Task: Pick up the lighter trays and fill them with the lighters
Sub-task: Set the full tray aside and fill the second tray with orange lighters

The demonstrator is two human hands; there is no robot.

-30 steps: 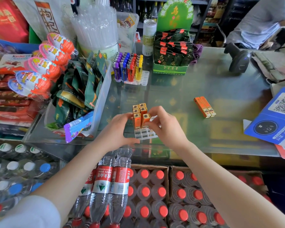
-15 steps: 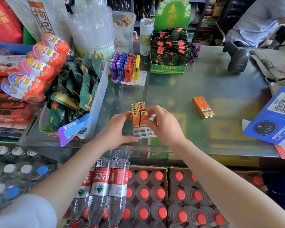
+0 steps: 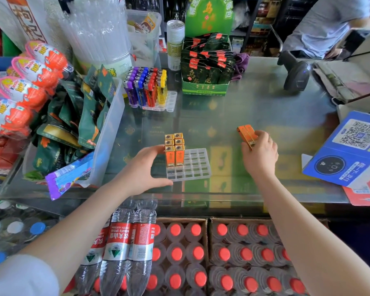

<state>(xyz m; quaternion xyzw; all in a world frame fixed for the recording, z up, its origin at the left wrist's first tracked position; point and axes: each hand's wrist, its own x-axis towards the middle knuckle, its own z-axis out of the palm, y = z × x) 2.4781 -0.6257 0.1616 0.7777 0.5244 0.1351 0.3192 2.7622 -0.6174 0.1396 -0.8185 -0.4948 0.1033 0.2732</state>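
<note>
Six orange lighters [image 3: 174, 150] are seated in the clear tray [image 3: 195, 167], steadied by the spread left hand [image 3: 144, 169]; two loose lighters [image 3: 246, 134] are being pinched by the right hand [image 3: 260, 154], most slots unfilled

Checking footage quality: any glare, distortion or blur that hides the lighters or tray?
Head view: daylight glare washes the far glass counter; wide-angle bending at the edges; clear tray and orange lighters stay sharp; right hand and background shelves slightly soft.

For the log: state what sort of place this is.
Most likely a small shop's sales counter: a barcode scanner and a QR payment card on the glass counter, snack displays at the left, boxed bottled water below.
</note>
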